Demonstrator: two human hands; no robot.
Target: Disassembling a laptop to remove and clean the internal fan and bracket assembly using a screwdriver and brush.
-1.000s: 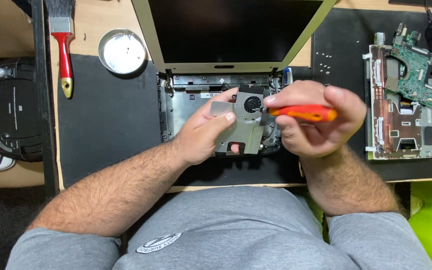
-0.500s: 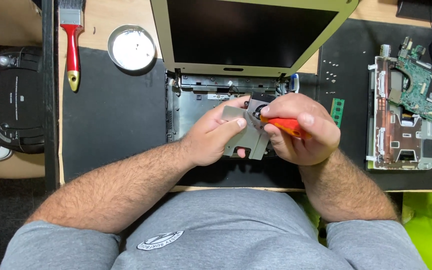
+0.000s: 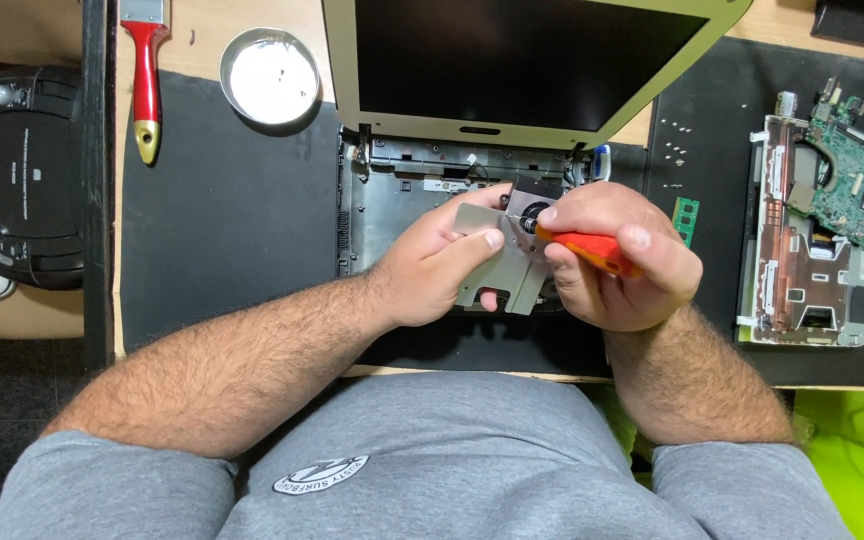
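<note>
Both hands lower, screwdriver on plate

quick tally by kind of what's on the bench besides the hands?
Laptop chassis: 1
Metal drive plate: 1
Orange-handled screwdriver: 1
Red-handled brush: 1
Round metal dish: 1
Stripped chassis with green circuit board: 1
Green memory stick: 1
Black disc player: 1
Total: 8

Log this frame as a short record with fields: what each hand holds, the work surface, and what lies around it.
left hand: holds a grey metal plate over the opened laptop base
right hand: grips an orange-handled screwdriver, tip at the plate's round part
surface: black mat on a wooden desk
left of laptop: round metal dish, red-handled brush, black radio
right of laptop: green memory stick, stripped chassis with circuit board
</note>
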